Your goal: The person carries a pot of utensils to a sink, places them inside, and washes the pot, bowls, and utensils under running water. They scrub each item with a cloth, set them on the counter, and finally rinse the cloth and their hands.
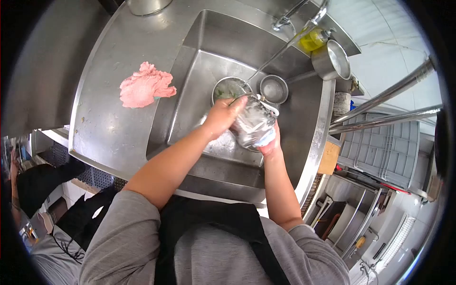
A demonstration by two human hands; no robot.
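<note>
Over the steel sink [185, 114], a shiny, wet, rounded container [254, 119] is held between my two hands. My left hand [224, 116] grips its left upper edge, with the thumb on top. Its lower right side is in my right hand [270, 141], where a pale bluish-white patch shows by the fingers. Just beyond it in the basin are a round metal bowl [221, 90] with something green inside and a small metal pan [274, 89]. A thin stream of water comes from the faucet [306, 28] towards the bowl.
A pink cloth [145, 85] lies crumpled on the steel counter [102, 118] left of the sink. At the back right are a yellow soap bottle [312, 40] and a metal pot [331, 61]. Another person [66, 228] stands at the lower left. Grey racks [380, 145] are at right.
</note>
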